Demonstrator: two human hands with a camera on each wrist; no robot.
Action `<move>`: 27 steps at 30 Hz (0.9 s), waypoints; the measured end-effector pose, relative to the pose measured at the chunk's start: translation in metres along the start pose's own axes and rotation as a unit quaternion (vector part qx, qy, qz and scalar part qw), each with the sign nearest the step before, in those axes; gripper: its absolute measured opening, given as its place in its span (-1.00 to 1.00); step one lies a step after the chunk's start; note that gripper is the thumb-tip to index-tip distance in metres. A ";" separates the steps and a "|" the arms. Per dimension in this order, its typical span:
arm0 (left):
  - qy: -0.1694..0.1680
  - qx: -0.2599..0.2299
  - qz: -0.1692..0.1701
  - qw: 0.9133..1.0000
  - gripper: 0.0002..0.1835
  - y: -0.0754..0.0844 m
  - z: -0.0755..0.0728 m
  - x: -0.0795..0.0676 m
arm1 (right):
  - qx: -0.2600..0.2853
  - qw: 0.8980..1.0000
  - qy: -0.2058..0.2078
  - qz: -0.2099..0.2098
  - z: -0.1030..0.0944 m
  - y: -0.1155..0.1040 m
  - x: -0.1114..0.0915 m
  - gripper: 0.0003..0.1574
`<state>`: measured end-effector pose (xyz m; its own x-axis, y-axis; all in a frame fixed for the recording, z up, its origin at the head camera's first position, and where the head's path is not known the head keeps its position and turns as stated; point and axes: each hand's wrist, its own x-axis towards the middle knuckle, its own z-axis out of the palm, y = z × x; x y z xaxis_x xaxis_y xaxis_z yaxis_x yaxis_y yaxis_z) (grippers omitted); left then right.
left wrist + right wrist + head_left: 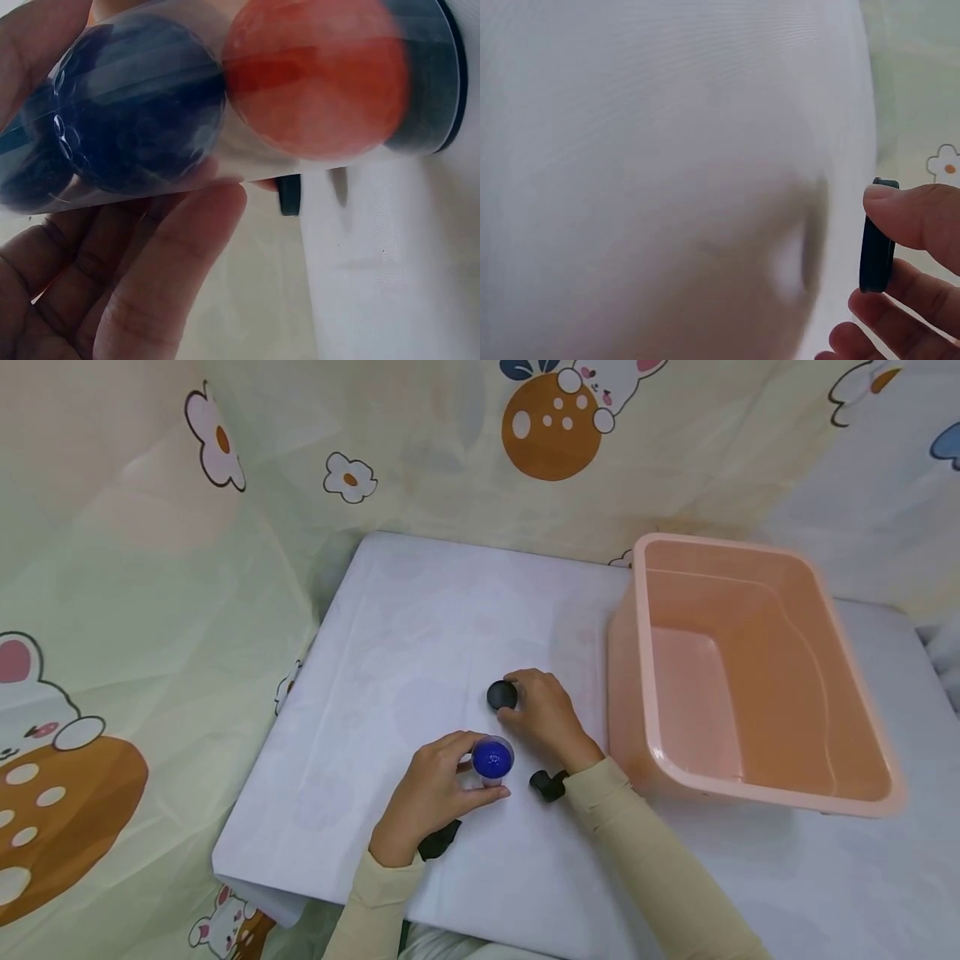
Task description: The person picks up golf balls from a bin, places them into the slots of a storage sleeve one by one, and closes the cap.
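My left hand [423, 793] grips a clear tube [234, 142] of golf balls, which stands nearly upright in the head view. Inside it are a blue golf ball [139, 105] and an orange golf ball [315, 75]; part of another dark blue one shows at the left wrist view's edge. A dark cap [427, 82] closes the tube's lower end, close to the white tabletop. From above, a blue ball [492, 758] shows at the tube's upper end. Just beyond, my right hand [546, 714] pinches a round black cap [877, 240] between thumb and fingers, apart from the tube.
A large pink plastic tub [645, 677] stands to the right on the white-covered table [420, 610], near my right forearm. Patterned cloth [427, 460] hangs behind and at the left. A black wrist camera [547, 783] sits at my right wrist.
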<state>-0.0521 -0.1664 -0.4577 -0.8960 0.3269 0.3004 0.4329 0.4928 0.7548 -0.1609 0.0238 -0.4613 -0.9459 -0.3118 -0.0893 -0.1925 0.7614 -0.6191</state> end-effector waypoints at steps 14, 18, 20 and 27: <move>-0.011 -0.003 -0.013 1.000 -0.37 -0.001 0.002 0.000 | 0.090 0.991 0.090 -0.035 -0.022 -0.022 -0.024 -0.32; -0.009 -0.005 -0.009 1.000 -0.38 0.000 0.003 0.000 | 0.100 0.986 0.123 -0.056 -0.027 -0.028 -0.034 -0.30; -0.008 -0.005 -0.008 1.000 -0.38 0.000 0.004 0.001 | 0.104 0.982 0.142 -0.068 -0.029 -0.030 -0.039 -0.30; -0.009 -0.018 -0.018 1.000 -0.36 0.002 0.005 0.003 | 0.113 0.967 0.202 -0.109 -0.036 -0.037 -0.054 -0.29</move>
<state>-0.0534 -0.1603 -0.4584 -0.9093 0.3234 0.2620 0.3954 0.4749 0.7862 -0.1117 0.0330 -0.4053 -0.9229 -0.1683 0.3462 -0.3798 0.5444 -0.7479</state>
